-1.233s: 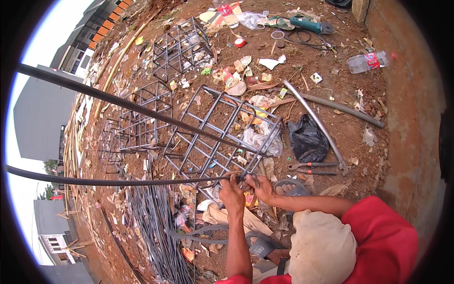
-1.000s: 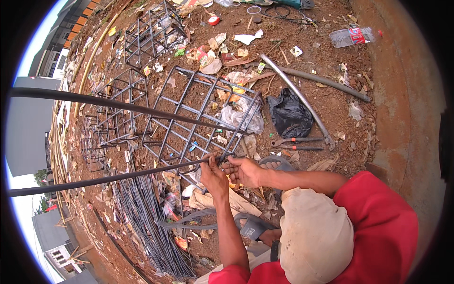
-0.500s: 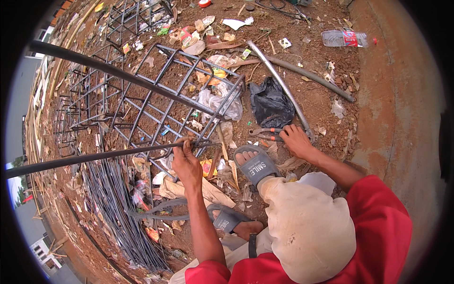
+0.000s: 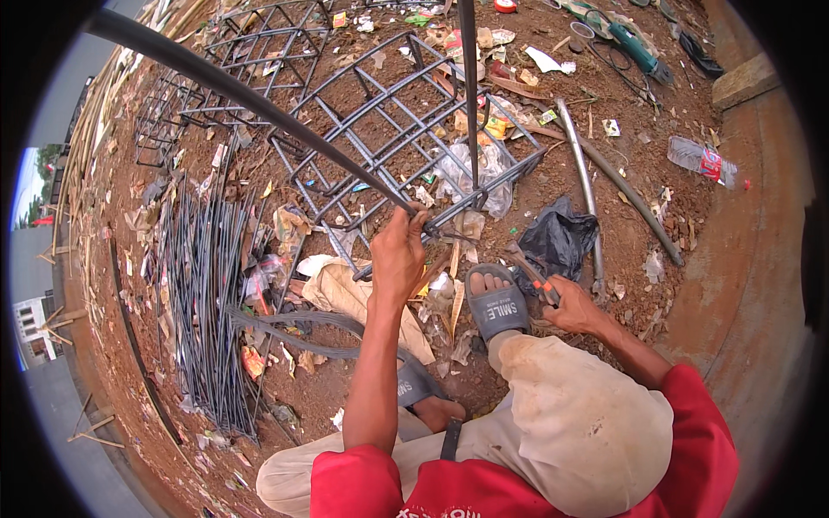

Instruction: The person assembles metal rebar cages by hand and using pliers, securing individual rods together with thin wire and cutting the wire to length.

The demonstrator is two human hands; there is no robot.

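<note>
My left hand is closed round the lower end of a dark steel bar, beside the near corner of a steel rebar cage. The bar slants up to the far left. A second dark bar runs upward from the cage's near right corner. In my right hand are pincers with orange and black handles, their jaws pointing toward the cage. They are beside my sandalled foot and a black plastic bag. The fingers of my right hand partly hide the handles.
A pile of thin steel rods lies to the left, with a bundle of tie wire near my other foot. Right of the bag are a metal pipe and a plastic bottle. A green angle grinder lies farther off.
My right hand has taken up the pincers from the ground. The bar in my left hand has swung from nearly level to a steep slant. The whole view has shifted.
</note>
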